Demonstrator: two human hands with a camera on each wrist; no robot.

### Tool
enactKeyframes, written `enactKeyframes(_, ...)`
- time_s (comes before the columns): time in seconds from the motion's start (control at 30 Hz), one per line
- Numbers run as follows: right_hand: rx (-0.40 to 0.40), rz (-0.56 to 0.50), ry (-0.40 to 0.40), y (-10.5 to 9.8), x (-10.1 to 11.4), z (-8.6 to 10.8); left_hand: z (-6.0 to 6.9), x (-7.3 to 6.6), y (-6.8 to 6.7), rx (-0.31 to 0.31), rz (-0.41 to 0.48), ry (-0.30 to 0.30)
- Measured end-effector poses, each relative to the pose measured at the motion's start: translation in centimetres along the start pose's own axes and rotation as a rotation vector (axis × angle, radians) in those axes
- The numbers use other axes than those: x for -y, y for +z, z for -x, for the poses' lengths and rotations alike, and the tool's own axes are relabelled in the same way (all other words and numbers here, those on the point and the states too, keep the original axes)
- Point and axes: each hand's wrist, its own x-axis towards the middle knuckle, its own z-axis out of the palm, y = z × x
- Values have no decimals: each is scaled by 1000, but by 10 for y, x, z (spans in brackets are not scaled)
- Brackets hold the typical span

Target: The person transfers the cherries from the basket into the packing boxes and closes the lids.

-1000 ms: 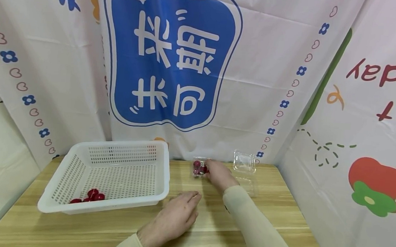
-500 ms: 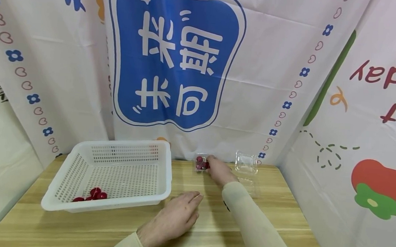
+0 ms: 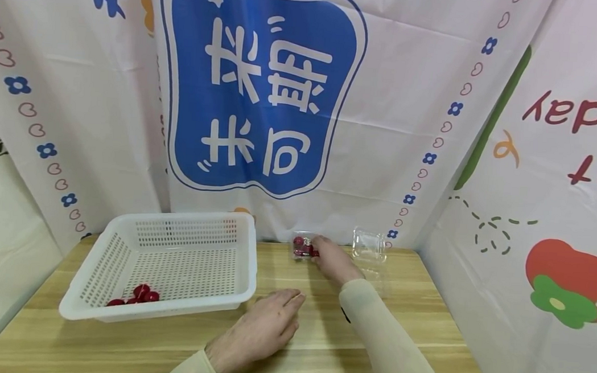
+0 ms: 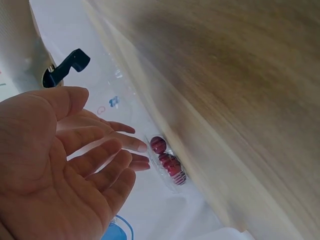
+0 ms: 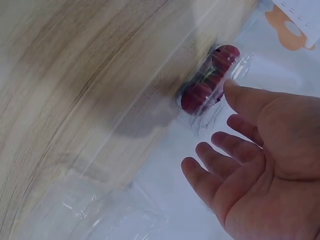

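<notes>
A small clear plastic box (image 3: 302, 246) with several dark red round fruits inside stands at the table's back edge, its lid apparently down. My right hand (image 3: 336, 262) reaches over to the box's right side. In the right wrist view the thumb of that hand (image 5: 272, 145) is at the box (image 5: 210, 85), the other fingers spread and loosely bent. My left hand (image 3: 264, 328) rests low over the middle of the table, holding nothing; in the left wrist view its palm (image 4: 65, 165) shows with relaxed fingers, apart from the box (image 4: 169, 162).
A white perforated basket (image 3: 249, 257) stands at the left with several red fruits (image 3: 141, 292) in its near left corner. An open, see-through plastic box (image 3: 369, 247) lies at the back right, its lid raised against the printed cloth (image 3: 394, 129) behind the table.
The box with the fruits has moved slightly back toward the cloth, with my right hand following it. My left hand has stayed in place. The head view has shifted a little.
</notes>
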Motion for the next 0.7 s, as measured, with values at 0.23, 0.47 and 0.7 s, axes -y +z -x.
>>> enactKeyframes(0.23,-24,2,7,-5,-4,7,0,2,-2,3,-5,21)
enactKeyframes(0.47,-39,-30,42,-10,-4,19,3,4,-4,24,-25,48)
enactKeyframes(0.7,-49,-78,111,-15,-11,33,4,5,-6,42,-39,62)
